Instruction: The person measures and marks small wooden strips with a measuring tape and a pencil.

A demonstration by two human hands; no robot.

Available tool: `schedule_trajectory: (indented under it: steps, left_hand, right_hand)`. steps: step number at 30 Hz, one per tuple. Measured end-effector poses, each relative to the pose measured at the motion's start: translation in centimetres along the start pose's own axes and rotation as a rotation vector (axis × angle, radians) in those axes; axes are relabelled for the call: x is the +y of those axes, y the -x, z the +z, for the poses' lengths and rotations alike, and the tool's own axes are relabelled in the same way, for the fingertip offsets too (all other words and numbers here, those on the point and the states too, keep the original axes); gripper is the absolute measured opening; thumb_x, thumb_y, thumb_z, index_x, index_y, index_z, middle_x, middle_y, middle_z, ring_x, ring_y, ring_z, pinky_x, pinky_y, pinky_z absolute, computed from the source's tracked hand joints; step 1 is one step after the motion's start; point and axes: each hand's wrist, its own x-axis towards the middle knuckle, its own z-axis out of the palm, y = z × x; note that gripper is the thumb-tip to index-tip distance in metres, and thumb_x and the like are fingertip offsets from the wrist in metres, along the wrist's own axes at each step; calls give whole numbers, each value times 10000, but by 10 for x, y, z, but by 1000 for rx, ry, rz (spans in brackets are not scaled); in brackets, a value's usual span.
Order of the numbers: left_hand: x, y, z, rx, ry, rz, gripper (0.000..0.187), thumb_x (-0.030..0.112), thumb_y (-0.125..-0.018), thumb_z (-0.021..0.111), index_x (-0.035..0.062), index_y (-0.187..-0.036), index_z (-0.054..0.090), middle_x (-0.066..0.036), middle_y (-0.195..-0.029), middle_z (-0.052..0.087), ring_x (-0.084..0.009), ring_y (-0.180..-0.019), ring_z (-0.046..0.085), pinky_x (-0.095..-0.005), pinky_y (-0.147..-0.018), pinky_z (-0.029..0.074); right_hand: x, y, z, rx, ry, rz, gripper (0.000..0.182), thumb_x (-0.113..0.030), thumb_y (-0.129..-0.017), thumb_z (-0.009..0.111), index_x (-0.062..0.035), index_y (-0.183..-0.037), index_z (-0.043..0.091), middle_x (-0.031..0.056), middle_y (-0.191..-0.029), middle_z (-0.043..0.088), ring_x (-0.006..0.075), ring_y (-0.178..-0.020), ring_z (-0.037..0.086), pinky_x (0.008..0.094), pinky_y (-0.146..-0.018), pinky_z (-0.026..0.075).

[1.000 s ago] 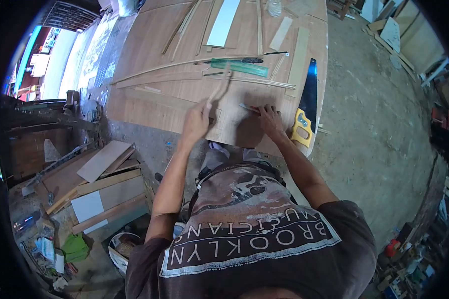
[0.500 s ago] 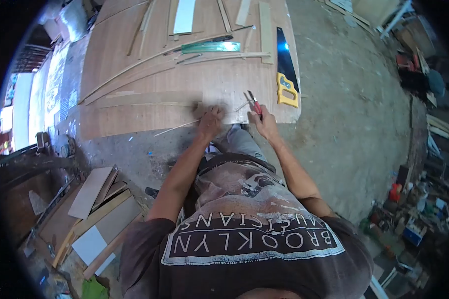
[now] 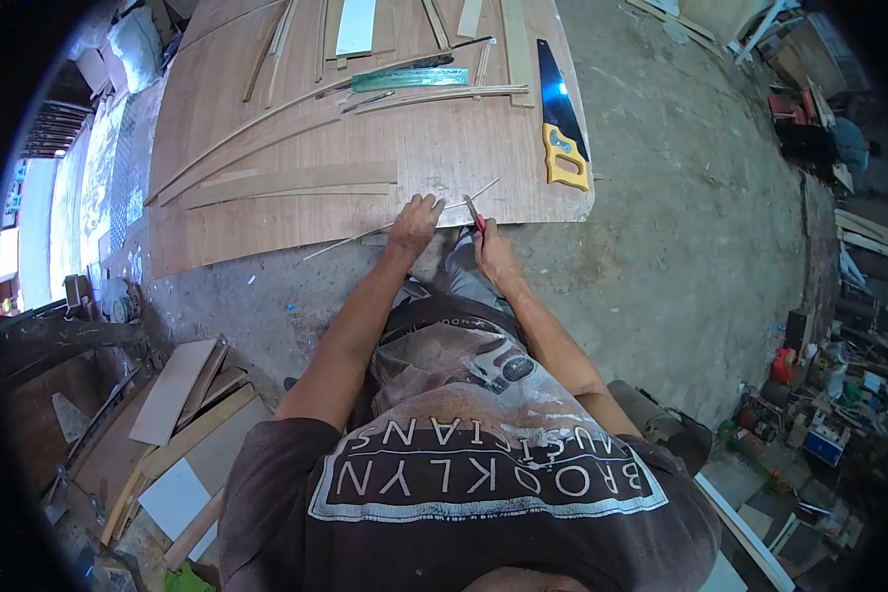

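Observation:
My left hand (image 3: 417,219) is closed on a thin wooden strip (image 3: 350,240) at the near edge of the table. One end of the strip sticks out past the edge to the left; the other (image 3: 487,186) reaches over the tabletop to the right. Red-handled pliers (image 3: 479,219) are gripped in my right hand (image 3: 496,252). Their dark metal head meets the strip to the right of my left hand; whether the jaws are closed on it is too small to tell. Beyond my left hand lie flat wooden strips (image 3: 306,180).
A yellow-handled handsaw (image 3: 564,158) lies near the right edge of the wooden table (image 3: 257,237). A green ruler-like piece (image 3: 409,78) and several wood strips lie farther back. Wooden boards (image 3: 176,390) are piled on the floor at left; clutter (image 3: 824,439) stands at right.
My right hand has moved left, bringing the pliers from above and beside the strip onto it. My left hand, blurred before, is now steady on the strip. The view has shifted slightly.

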Motion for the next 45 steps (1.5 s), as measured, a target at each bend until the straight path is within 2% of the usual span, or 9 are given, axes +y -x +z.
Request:
schedule_trajectory:
  steps: [1,13,20,26,28,32,34,37,45]
  left_hand:
    - [0,0,1,-7,7,-9,349,46,-794,522,11,-1129,612,-111,-973,568,-275,-909,558,-361,-798,519]
    - [0,0,2,-55,23,-53,338,55,-819,502,10,-1137,608,-108,-1002,577,-279,-957,563,-369,-815,535]
    - [1,-1,0,-74,25,-60,328,55,-822,497,6,-1126,609,-109,-1012,581,-279,-968,565,-369,-820,534]
    - [8,-7,0,-36,68,-8,367,51,-752,574,6,-1113,617,-116,-999,585,-293,-963,559,-396,-823,503]
    - [12,-13,5,28,167,-29,347,26,-708,588,2,-1052,628,-119,-982,586,-304,-952,552,-403,-817,486]
    - [13,-17,19,65,254,-47,292,-3,-700,561,1,-984,631,-120,-965,584,-311,-940,544,-402,-818,479]
    - [16,-16,19,140,291,-32,234,-23,-700,543,8,-918,624,-123,-947,580,-318,-932,533,-405,-822,468]
    - [19,-15,17,112,264,-40,220,-19,-710,534,13,-912,615,-122,-938,571,-319,-938,525,-410,-820,458]
    - [24,-17,11,88,250,-45,203,11,-724,534,15,-917,595,-119,-957,558,-316,-947,522,-411,-827,449]
  right_hand:
    - [-3,1,-1,-19,24,27,244,-195,-938,463,22,-1047,450,329,-811,620,508,-789,611,576,-688,479]
    - [-10,10,9,41,38,25,240,-163,-939,441,43,-1061,445,343,-778,612,519,-763,611,570,-660,487]
    - [-13,9,8,12,64,52,244,-143,-928,443,40,-1088,436,348,-806,617,514,-793,619,566,-686,495]
    - [-21,12,3,-15,113,78,242,-88,-900,422,30,-1111,416,363,-851,612,522,-845,611,569,-725,492]
    - [-22,12,3,7,51,87,273,-36,-839,499,16,-1086,394,368,-828,601,548,-850,579,590,-733,456]
    - [-19,11,4,-18,47,87,292,-14,-824,506,22,-1086,382,371,-834,599,551,-866,573,596,-742,453]
    - [-17,11,8,40,50,28,317,-1,-809,528,22,-1089,378,381,-841,595,556,-875,570,597,-744,459]
    - [-21,12,10,10,161,58,350,3,-799,560,29,-1095,375,380,-845,598,552,-870,580,588,-750,476]
    - [-17,-1,2,-99,142,84,358,-35,-810,591,39,-1085,374,366,-839,609,531,-860,602,559,-748,504]
